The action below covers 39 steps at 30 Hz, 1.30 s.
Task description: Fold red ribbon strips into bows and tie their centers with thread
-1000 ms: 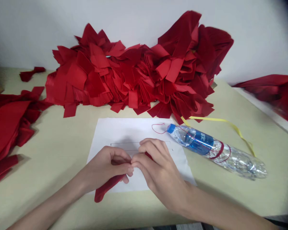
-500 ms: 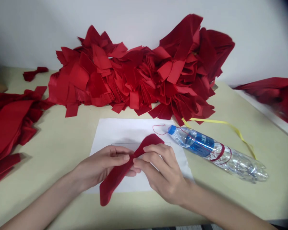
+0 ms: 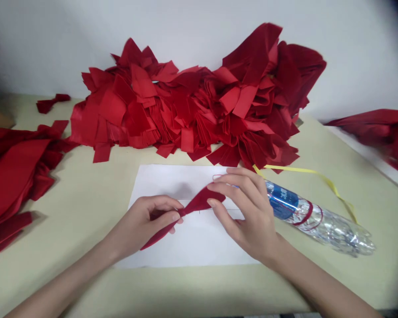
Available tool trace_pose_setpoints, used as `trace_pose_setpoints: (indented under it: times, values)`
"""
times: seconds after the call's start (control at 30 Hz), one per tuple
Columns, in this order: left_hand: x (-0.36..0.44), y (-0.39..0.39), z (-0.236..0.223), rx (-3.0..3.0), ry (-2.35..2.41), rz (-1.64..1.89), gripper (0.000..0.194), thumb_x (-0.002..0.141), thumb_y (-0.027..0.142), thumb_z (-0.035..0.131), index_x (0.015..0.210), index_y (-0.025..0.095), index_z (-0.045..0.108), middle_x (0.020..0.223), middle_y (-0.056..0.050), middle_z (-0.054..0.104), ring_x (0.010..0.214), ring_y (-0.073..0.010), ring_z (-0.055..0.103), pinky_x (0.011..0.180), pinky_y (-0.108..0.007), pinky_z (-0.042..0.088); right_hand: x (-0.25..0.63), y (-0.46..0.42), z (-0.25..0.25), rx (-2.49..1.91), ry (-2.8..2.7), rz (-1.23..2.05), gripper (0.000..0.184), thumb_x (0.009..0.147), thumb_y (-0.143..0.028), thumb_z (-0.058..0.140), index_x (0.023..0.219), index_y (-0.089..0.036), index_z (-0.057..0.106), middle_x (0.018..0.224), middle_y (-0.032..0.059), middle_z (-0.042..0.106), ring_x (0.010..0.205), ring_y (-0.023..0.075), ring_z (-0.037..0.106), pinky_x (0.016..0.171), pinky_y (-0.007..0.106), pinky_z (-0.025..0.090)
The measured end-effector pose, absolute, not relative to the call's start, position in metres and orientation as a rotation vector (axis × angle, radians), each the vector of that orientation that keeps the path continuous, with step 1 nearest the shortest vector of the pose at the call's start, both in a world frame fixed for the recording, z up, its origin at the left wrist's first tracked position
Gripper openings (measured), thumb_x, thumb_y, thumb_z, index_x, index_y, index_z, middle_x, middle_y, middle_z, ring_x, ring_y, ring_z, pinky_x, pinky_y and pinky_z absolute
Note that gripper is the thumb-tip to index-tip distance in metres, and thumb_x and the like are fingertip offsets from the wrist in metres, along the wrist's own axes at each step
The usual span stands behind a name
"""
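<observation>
The left hand's fingers [image 3: 172, 216] are pinched firmly on a red cloth strip [image 3: 199, 205], while the right hand's fingers [image 3: 239, 187] stay open around its far end, steadying it just above the paper [image 3: 162, 183].

My pale cream tabletop [image 3: 69, 190] carries everything here. Right in front of me, at 12 o'clock, lies a sheet of white paper [image 3: 172, 185]. Beyond it, also at 12 o'clock, a long heap of red fabric strips [image 3: 185, 110] runs along the wall. At 9 o'clock sits a looser pile of red fabric [image 3: 9, 181], with a small red scrap [image 3: 49, 104] at 10 o'clock. A crushed plastic water bottle [image 3: 321, 227] lies on its side at 3 o'clock, and a yellow ribbon [image 3: 305, 170] trails across the table beyond it, at 2 o'clock.
</observation>
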State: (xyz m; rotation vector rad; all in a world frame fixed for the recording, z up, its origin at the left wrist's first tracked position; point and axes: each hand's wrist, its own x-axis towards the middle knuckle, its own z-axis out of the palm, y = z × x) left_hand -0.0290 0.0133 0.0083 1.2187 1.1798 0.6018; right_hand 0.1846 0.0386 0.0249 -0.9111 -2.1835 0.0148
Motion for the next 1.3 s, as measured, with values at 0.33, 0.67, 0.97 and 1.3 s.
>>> trace_pose_setpoints:
  times: [0.33, 0.67, 0.97, 1.3]
  values:
    - [-0.039, 0.018, 0.015, 1.196, 1.257, 0.477, 0.021, 0.069, 0.029, 0.068, 0.086, 0.018, 0.063, 0.072, 0.0, 0.067, 0.064, -0.0139, 0.061, 0.056, -0.022, 0.046, 0.197, 0.053, 0.032, -1.251, -2.373, 1.295, 0.015, 0.083, -0.03, 0.055, 0.084, -0.021, 0.067, 0.077, -0.0034, 0.066, 0.067, 0.0089, 0.057, 0.062, 0.019, 0.042]
    - [-0.043, 0.025, 0.01, 0.745, 1.067, 0.699, 0.027, 0.066, 0.018, 0.072, 0.092, 0.018, 0.064, 0.091, -0.002, 0.068, 0.088, -0.0145, 0.062, 0.08, -0.023, 0.048, 0.208, 0.065, 0.03, -1.28, -2.163, 1.363, 0.02, 0.08, -0.034, 0.055, 0.082, -0.017, 0.064, 0.077, -0.0001, 0.063, 0.065, 0.0103, 0.055, 0.056, 0.021, 0.041]
    - [-0.047, 0.028, 0.016, 0.899, 1.285, 0.714, 0.027, 0.061, 0.022, 0.076, 0.083, 0.02, 0.06, 0.07, 0.001, 0.068, 0.06, -0.0133, 0.062, 0.055, -0.022, 0.048, 0.212, 0.064, 0.031, -1.342, -2.245, 1.25, 0.014, 0.078, -0.032, 0.058, 0.082, -0.02, 0.064, 0.076, -0.0019, 0.065, 0.068, 0.0123, 0.059, 0.058, 0.023, 0.044]
    - [-0.065, 0.036, 0.012, 0.814, 1.158, 0.769, 0.017, 0.07, 0.022, 0.071, 0.078, 0.017, 0.056, 0.081, 0.0, 0.066, 0.077, -0.0112, 0.063, 0.079, -0.023, 0.052, 0.219, 0.072, 0.038, -1.3, -2.028, 1.375, 0.016, 0.074, -0.033, 0.064, 0.08, -0.018, 0.061, 0.085, 0.0029, 0.064, 0.082, 0.0163, 0.061, 0.06, 0.024, 0.047]
